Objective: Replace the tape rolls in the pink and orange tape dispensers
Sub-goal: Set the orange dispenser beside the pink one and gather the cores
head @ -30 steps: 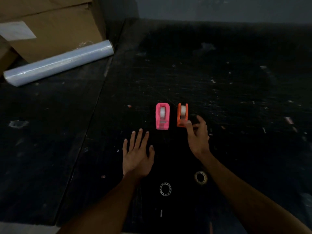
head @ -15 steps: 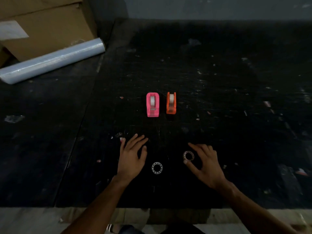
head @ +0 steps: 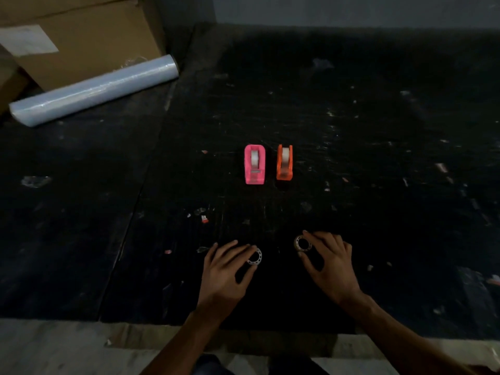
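The pink tape dispenser [head: 254, 164] and the orange tape dispenser [head: 284, 162] stand side by side mid-table, each holding a whitish roll. Two small tape rolls lie near the table's front edge. My left hand [head: 226, 269] covers the left tape roll [head: 255, 259], with fingertips over its left side and the thumb just below it. My right hand [head: 328, 262] pinches the right tape roll [head: 302, 243] between index finger and thumb. Both hands are well short of the dispensers.
The black table [head: 378, 131] is scuffed and dotted with scraps of tape and paper. A roll of clear stretch film [head: 93, 90] lies at the back left against a cardboard box [head: 81, 36]. The table's front edge [head: 135, 320] runs just below my wrists.
Both hands have pulled back from the dispensers toward me. The right hand closed around the right roll, and the left hand slid right onto the left roll.
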`<state>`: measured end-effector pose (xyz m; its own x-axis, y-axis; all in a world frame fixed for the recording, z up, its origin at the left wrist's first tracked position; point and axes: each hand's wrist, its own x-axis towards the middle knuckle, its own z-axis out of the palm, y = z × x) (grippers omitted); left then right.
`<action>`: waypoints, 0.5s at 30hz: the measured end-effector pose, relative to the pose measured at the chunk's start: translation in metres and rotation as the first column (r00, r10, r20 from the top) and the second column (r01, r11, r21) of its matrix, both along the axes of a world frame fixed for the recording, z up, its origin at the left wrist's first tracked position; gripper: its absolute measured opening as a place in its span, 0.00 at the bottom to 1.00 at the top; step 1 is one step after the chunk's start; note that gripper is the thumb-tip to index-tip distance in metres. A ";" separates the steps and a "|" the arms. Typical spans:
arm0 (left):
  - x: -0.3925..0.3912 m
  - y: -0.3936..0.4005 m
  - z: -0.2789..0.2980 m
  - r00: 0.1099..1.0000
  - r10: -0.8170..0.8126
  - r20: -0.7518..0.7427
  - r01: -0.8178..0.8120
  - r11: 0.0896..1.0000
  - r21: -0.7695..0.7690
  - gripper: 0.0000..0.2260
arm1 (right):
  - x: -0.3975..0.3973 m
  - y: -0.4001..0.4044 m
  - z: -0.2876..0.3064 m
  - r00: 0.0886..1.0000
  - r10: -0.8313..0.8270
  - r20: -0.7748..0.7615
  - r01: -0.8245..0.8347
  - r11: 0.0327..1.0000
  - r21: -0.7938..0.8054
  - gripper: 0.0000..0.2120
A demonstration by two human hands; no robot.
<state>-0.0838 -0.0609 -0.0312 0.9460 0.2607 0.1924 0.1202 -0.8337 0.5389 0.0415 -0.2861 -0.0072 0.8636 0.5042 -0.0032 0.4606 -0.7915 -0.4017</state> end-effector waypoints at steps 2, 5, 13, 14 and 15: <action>0.009 0.017 0.007 0.997 0.071 -0.004 -0.071 0.997 0.014 0.16 | 0.001 0.024 0.002 0.999 0.036 -0.015 -0.035 0.998 0.048 0.25; 0.024 0.052 0.019 0.980 0.197 -0.018 -0.197 0.980 0.020 0.16 | 0.006 0.075 0.003 0.995 0.089 -0.043 -0.083 0.988 0.130 0.24; 0.081 0.152 0.036 0.964 0.263 -0.044 -0.266 0.961 -0.075 0.19 | 0.038 0.216 0.024 0.977 0.133 -0.168 -0.065 0.930 0.362 0.24; 0.089 0.162 0.036 0.963 0.267 -0.044 -0.270 0.960 -0.081 0.19 | 0.045 0.229 0.028 0.977 0.119 -0.176 -0.052 0.936 0.349 0.24; 0.097 0.171 0.035 0.961 0.272 -0.042 -0.275 0.957 -0.089 0.19 | 0.051 0.241 0.029 0.977 0.105 -0.183 -0.040 0.943 0.329 0.24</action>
